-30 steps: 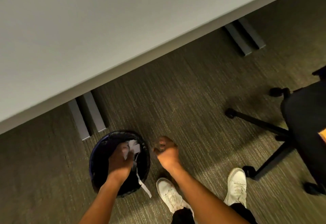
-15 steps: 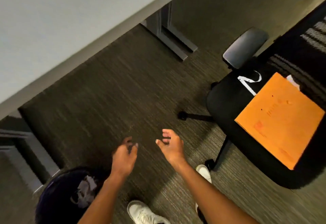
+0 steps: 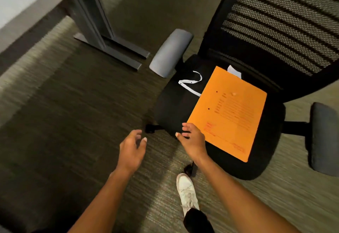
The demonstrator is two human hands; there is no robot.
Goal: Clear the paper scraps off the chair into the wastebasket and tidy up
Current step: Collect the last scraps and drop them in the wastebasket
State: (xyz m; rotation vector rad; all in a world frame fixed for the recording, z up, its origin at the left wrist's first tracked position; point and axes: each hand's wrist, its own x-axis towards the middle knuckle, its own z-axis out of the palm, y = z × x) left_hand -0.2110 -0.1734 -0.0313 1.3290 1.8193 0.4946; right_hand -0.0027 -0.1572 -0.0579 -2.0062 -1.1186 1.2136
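Note:
A black office chair with a mesh back stands at the right. An orange envelope lies flat on its seat. A thin white paper strip curls on the seat left of the envelope, and a small white scrap peeks out behind the envelope's far edge. My right hand hovers empty over the seat's front left corner, fingers relaxed, beside the envelope's near corner. My left hand hangs empty above the carpet, left of the seat. The wastebasket is out of view.
A grey desk runs along the upper left, with its metal leg and foot on the carpet. The chair's grey armrests stick out left and right. My white shoe stands by the chair's base.
The view has swung from the wastebasket, where my left hand dropped paper, over to the chair. Both empty hands have moved right, towards the seat.

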